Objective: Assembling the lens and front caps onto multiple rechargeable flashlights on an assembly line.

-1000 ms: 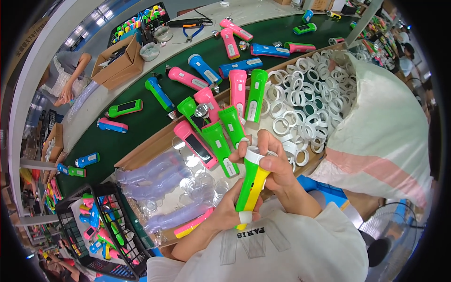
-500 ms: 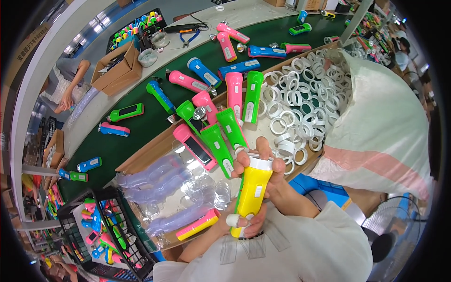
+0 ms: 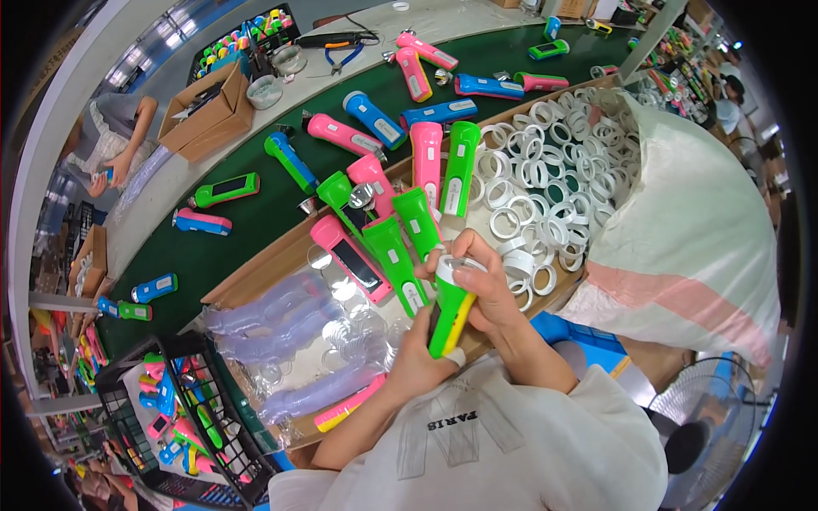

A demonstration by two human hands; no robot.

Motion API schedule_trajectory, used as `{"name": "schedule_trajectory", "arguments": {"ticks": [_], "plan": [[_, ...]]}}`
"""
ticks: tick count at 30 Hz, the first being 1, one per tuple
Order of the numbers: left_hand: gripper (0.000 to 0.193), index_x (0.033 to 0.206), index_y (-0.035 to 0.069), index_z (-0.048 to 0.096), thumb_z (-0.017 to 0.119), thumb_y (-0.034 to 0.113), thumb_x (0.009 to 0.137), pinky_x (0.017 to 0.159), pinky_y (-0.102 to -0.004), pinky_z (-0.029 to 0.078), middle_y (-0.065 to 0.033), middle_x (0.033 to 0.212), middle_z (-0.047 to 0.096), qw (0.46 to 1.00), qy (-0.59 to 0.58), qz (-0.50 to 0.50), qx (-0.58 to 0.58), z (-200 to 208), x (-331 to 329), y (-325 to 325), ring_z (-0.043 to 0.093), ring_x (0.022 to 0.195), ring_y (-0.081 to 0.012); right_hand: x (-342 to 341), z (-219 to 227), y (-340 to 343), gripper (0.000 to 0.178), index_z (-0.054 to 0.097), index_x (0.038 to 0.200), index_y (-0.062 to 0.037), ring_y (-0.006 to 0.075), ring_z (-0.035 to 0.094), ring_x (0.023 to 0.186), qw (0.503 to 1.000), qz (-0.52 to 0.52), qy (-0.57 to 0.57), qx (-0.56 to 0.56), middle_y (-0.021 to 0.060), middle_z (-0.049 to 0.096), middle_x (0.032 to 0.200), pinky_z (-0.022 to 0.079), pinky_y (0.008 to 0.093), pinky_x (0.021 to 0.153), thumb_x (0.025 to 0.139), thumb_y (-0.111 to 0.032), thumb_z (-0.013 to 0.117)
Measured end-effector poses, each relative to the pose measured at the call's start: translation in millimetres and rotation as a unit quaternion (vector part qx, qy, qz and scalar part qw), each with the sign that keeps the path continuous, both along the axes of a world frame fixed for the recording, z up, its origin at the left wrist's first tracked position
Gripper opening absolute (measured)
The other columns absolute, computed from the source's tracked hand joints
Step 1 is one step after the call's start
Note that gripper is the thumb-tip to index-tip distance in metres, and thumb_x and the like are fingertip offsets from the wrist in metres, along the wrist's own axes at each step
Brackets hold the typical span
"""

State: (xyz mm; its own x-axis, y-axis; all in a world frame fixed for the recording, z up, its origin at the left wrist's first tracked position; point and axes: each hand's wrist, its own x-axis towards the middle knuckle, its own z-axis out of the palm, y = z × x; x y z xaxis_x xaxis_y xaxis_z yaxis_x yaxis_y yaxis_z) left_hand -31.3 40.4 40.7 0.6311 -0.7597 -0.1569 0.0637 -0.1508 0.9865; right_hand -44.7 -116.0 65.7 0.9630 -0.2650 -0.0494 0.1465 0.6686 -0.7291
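A yellow and green flashlight (image 3: 449,322) stands tilted between my hands, in front of my chest. My left hand (image 3: 416,362) is wrapped round its lower body; a white wrap shows on one finger. My right hand (image 3: 482,281) grips the head end, fingers closed on the white ring (image 3: 446,271) there. Part of the flashlight is hidden behind the fingers. Just beyond lie green flashlights (image 3: 393,260) and a pink flashlight with a dark panel (image 3: 348,260), resting in the shallow cardboard tray (image 3: 256,281).
Many loose white rings (image 3: 554,196) spill from a white woven sack (image 3: 690,213) at right. Clear round discs and plastic-wrapped stacks (image 3: 281,315) fill the tray's left. A black crate (image 3: 183,417) of flashlights stands lower left. More flashlights lie on the green belt (image 3: 247,230). A co-worker's hands (image 3: 111,175) show far left.
The flashlight has turned, so its green side now faces me, and it has risen a little. My left hand has shifted up along the body. My right hand has changed its grip at the ring.
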Motion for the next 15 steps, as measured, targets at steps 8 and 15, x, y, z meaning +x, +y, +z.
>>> {"name": "schedule_trajectory", "arguments": {"ticks": [8,15], "plan": [[0.061,0.124,0.007,0.04,0.072,0.018,0.074,0.046,-0.0266,0.039,-0.0041,0.072,0.046,0.722,0.585,-0.213,-0.302,17.5,-16.8,3.1,0.048,0.054,-0.0132,-0.4,-12.7,10.1,0.03,0.044,0.085,-0.0174,0.0275,0.057,0.093,0.941,0.112,-0.196,0.25,0.0108,0.054,0.094,0.044,0.0458,0.097,0.079,-0.033,0.069],[0.063,0.125,0.001,0.041,0.067,0.014,0.069,0.072,-0.0464,0.051,-0.0252,0.088,0.063,0.987,-0.121,-0.007,0.106,-9.8,11.4,-6.6,0.063,0.083,-0.0435,-5.7,-17.7,-4.8,0.026,0.042,0.091,-0.0079,0.0261,0.064,0.092,0.992,-0.064,0.057,-0.097,0.0166,0.06,0.1,0.053,0.0378,0.083,0.082,-0.011,0.066]]}}
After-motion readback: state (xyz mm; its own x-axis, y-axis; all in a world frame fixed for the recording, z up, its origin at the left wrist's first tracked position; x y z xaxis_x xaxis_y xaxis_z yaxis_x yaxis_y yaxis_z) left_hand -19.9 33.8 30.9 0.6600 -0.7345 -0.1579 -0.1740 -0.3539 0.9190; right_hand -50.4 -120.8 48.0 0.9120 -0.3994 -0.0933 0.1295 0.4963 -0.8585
